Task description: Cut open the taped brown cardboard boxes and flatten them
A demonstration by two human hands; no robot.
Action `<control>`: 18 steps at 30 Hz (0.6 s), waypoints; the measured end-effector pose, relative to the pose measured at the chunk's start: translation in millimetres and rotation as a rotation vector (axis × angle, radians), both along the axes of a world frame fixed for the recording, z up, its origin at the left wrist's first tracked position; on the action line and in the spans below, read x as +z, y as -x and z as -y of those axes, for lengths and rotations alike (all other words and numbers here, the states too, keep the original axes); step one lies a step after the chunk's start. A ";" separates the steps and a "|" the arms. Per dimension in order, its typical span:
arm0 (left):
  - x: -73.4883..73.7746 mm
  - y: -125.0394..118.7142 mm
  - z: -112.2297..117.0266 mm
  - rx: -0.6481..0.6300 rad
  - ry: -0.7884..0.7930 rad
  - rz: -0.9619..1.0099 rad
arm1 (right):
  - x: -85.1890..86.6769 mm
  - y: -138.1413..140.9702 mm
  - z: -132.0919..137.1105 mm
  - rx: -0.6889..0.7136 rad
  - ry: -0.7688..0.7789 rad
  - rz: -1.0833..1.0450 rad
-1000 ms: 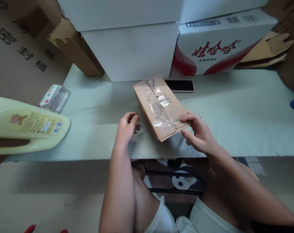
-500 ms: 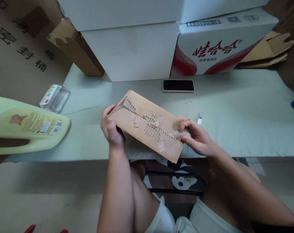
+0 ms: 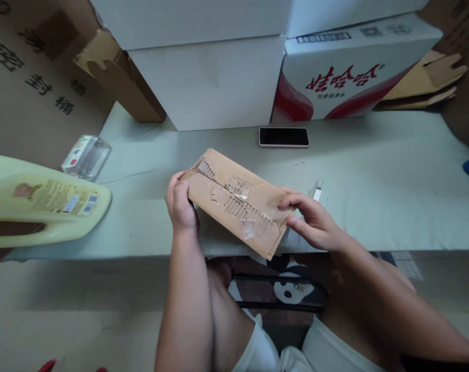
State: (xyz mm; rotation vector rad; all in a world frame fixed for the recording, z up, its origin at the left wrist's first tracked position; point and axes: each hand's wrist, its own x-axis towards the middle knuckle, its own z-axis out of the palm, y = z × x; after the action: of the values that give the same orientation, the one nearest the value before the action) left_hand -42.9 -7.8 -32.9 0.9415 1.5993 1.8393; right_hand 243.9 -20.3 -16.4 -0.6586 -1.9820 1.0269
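Note:
Between my hands is a brown cardboard box [image 3: 234, 199], tilted over the table's front edge. Its upper face has a long seam, with torn paper that bares the corrugation and bits of clear tape stuck on. My left hand [image 3: 182, 204] grips the box's left end, thumb on top and the other fingers mostly hidden behind it. At the right end my right hand [image 3: 312, 217] holds the corner with thumb and fingers. A small white-handled tool [image 3: 317, 191] with a thin tip lies on the cloth just beyond my right hand.
A phone [image 3: 284, 137] lies near the back of the cloth-covered table [image 3: 374, 181]. Behind it stand white cartons [image 3: 226, 82], one with red lettering. To the left are a yellow jug [image 3: 63, 201], a clear plastic container [image 3: 87, 156] and folded cardboard [image 3: 129, 82].
The box has turned slightly, its right end shifting left and its left end a little to the right. Both hands have kept hold and moved slightly with it.

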 end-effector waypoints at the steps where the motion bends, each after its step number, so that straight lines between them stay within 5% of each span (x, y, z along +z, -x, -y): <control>1: 0.2 -0.1 0.1 0.000 0.004 -0.003 | 0.0 0.1 0.0 -0.003 -0.001 0.002; 18: 3.3 -0.5 0.5 -0.011 0.035 -0.029 | -2.9 -1.3 0.2 -0.005 0.010 0.005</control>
State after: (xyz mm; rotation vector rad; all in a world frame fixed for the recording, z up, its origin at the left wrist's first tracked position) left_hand -42.4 -8.3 -29.6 0.9641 1.6348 1.7920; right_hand 245.2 -20.5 -19.2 -0.6724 -1.9798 1.0333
